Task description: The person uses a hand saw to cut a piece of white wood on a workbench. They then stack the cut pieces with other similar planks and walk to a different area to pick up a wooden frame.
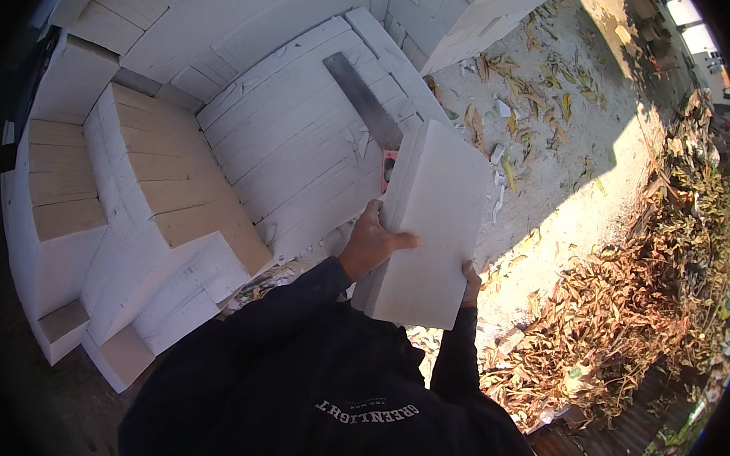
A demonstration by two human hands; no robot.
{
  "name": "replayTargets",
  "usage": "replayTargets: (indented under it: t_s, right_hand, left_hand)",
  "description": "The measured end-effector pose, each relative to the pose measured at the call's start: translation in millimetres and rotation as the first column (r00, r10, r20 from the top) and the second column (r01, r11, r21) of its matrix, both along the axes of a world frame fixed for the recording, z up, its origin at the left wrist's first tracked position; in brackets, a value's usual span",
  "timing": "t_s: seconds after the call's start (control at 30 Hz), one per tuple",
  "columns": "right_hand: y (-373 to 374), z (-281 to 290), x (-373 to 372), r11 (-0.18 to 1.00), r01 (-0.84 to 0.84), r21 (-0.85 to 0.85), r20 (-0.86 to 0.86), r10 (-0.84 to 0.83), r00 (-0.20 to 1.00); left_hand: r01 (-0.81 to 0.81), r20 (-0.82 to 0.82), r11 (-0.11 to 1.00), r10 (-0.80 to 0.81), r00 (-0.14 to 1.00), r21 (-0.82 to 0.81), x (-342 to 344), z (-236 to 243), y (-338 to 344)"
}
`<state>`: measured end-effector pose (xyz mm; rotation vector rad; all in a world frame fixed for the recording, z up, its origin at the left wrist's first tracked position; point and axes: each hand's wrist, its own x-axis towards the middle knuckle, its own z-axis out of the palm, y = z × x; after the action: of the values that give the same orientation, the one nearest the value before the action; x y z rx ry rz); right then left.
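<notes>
I hold a white rectangular slab (437,207), tilted upward in front of me. My left hand (374,239) is closed on its left side, thumb across the face, and my right hand (470,280) grips its right edge, mostly hidden behind it. Beyond the slab, a long dark metal blade (356,98) with a pink handle (390,161), partly hidden by the slab, lies on a flat layer of white blocks (266,138).
Stepped stacks of white blocks (160,157) stand at the left, with more walls of blocks (445,7) behind. On the right are dusty ground (553,156) with scattered leaves and white scraps, a heap of dry leaves (611,310), and a dark corrugated surface (594,447).
</notes>
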<state>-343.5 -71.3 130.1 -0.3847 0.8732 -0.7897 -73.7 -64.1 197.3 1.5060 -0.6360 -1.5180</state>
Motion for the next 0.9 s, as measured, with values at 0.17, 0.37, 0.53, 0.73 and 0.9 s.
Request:
replayTargets:
  t_s: [0.17,0.37,0.53,0.73,0.9]
  right_hand:
    - [9,108,-80,0.951,0.171,-0.258,-0.456,-0.276,0.846]
    - [1,39,-157,0.948,-0.048,-0.314,-0.948,-0.311,0.063]
    - [34,17,-246,0.984,-0.009,-0.176,-0.983,-0.176,-0.044]
    - [64,50,-253,0.898,0.304,-0.318,-0.888,-0.395,0.237]
    - [62,81,-232,0.822,0.497,-0.279,-0.654,-0.542,0.529]
  left_hand:
    - [0.321,-0.110,0.944,-0.328,0.938,-0.075,-90,-32,-29]
    - [0.484,0.357,0.874,-0.464,0.811,0.037,-50,-117,4]
    - [0.452,0.575,0.846,-0.528,0.626,0.284,75,-188,113]
    - [0.370,0.478,0.842,-0.531,0.700,0.392,54,-169,114]
    - [0.551,0.103,0.824,-0.564,0.819,0.133,-75,-139,12]
